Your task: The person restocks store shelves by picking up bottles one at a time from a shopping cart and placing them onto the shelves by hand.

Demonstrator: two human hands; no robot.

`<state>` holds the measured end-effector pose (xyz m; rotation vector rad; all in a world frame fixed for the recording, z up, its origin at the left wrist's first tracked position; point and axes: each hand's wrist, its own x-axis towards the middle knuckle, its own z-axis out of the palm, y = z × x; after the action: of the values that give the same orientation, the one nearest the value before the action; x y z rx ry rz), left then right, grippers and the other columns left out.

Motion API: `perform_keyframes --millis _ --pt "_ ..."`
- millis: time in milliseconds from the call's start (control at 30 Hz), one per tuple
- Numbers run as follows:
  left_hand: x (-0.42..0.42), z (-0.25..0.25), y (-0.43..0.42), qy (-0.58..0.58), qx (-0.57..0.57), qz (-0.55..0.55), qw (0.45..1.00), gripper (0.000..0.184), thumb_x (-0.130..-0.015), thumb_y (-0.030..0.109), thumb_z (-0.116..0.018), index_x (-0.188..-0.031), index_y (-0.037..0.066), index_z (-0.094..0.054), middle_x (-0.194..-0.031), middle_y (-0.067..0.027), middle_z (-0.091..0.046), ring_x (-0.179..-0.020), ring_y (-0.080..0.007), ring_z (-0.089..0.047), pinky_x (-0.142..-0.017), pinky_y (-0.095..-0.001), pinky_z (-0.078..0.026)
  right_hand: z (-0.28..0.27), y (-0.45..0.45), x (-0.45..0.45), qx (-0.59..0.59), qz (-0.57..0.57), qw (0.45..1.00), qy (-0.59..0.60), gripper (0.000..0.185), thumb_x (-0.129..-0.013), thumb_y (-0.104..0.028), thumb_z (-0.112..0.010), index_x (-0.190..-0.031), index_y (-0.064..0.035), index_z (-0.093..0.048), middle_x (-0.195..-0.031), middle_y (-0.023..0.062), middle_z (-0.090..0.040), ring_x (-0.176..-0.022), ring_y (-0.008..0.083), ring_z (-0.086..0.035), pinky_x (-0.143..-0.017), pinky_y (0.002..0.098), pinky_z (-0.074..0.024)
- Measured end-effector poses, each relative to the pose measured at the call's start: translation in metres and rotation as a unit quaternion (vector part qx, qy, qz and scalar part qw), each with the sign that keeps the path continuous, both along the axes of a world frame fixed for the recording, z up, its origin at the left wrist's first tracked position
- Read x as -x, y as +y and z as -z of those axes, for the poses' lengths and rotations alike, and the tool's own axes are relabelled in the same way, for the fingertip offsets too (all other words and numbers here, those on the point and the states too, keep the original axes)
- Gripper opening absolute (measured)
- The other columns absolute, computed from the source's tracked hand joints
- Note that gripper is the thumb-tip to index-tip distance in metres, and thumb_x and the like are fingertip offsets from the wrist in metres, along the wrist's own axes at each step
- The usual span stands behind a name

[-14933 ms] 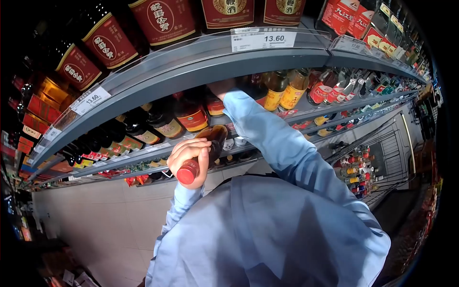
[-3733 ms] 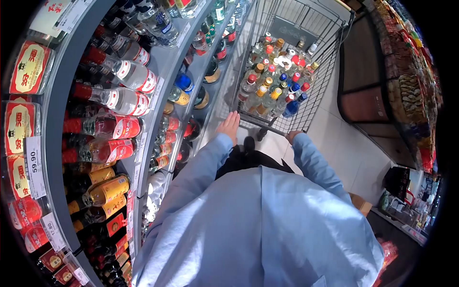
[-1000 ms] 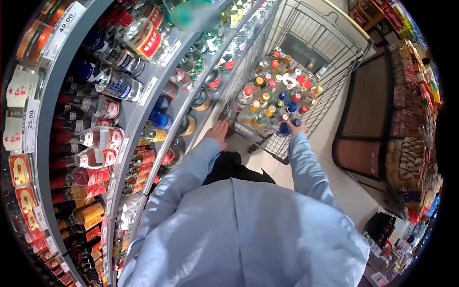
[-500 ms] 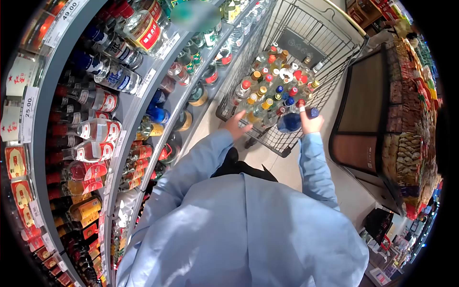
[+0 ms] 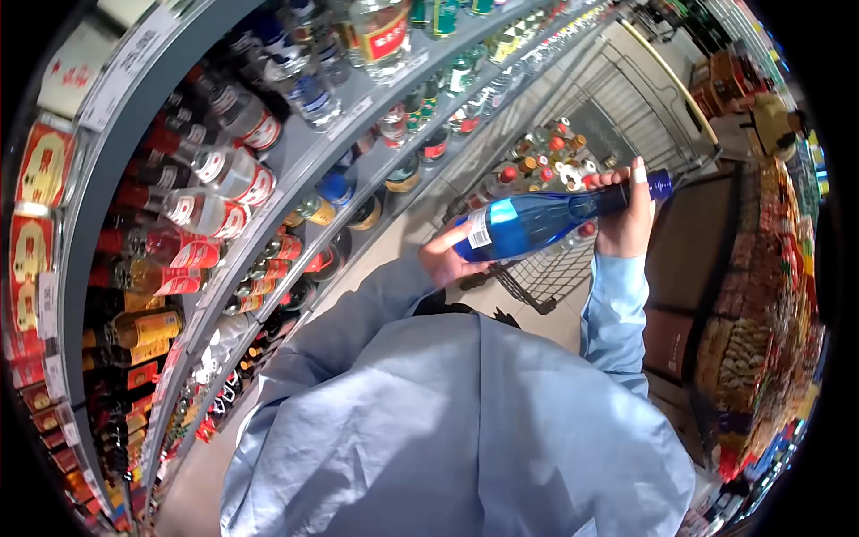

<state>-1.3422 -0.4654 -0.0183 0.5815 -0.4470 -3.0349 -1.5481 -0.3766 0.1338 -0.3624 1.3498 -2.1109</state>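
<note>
A blue glass bottle with a dark neck and a purple-blue cap lies nearly level in front of me, a white barcode label facing up on its body. My right hand wraps round the neck just below the cap. At the base end, my left hand holds the bottom of the bottle between thumb and fingers. Beneath it stands a wire shopping cart with several upright bottles inside, partly hidden by the blue bottle.
To the left, curved grey shelves carry many bottles with price tags along the edges. A dark display case and a rack of packaged goods stand on the right. Pale floor shows between shelf and cart.
The blue bottle has come up out of the cart, tilting from upright to nearly level. My left hand has closed on its base. My view has turned, shifting the shelves.
</note>
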Motion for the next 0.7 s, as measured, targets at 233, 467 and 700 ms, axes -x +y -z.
perform_keyframes --millis 233,467,700 --pt "-0.062 -0.021 -0.004 -0.022 0.281 -0.259 0.924 0.063 -0.068 0.005 -0.069 -0.117 0.01 -0.03 -0.114 -0.0091 -0.043 -0.106 -0.0206 -0.045 -0.088 -0.0374 -0.039 0.02 -0.059 -0.026 0.076 -0.039 0.985 -0.15 0.02 -0.085 -0.027 -0.056 -0.083 -0.0073 -0.053 -0.07 0.0028 -0.053 -0.071 0.0163 -0.053 -0.069 0.0293 -0.044" --pt "-0.116 -0.05 -0.027 -0.108 0.774 -0.388 0.488 0.064 -0.052 0.009 -0.081 -0.105 0.003 -0.047 -0.115 -0.0222 -0.046 -0.104 -0.0334 -0.049 -0.086 -0.0397 -0.041 0.043 -0.093 -0.067 0.065 0.013 0.97 -0.235 0.022 -0.082 -0.028 -0.057 -0.072 -0.0108 -0.048 -0.061 -0.0008 -0.047 -0.059 0.0134 -0.047 -0.063 0.0301 -0.0428" --pt "-0.148 -0.07 -0.039 -0.014 0.59 -0.366 0.719 0.11 -0.056 0.018 -0.082 -0.138 0.008 -0.01 -0.134 -0.0207 -0.027 -0.115 -0.032 -0.041 -0.096 -0.0419 -0.033 -0.018 -0.113 -0.112 0.237 -0.262 0.922 -0.155 0.027 -0.086 -0.032 -0.049 -0.071 -0.0114 -0.04 -0.054 -0.0035 -0.037 -0.046 0.0075 -0.034 -0.05 0.0237 -0.0309"
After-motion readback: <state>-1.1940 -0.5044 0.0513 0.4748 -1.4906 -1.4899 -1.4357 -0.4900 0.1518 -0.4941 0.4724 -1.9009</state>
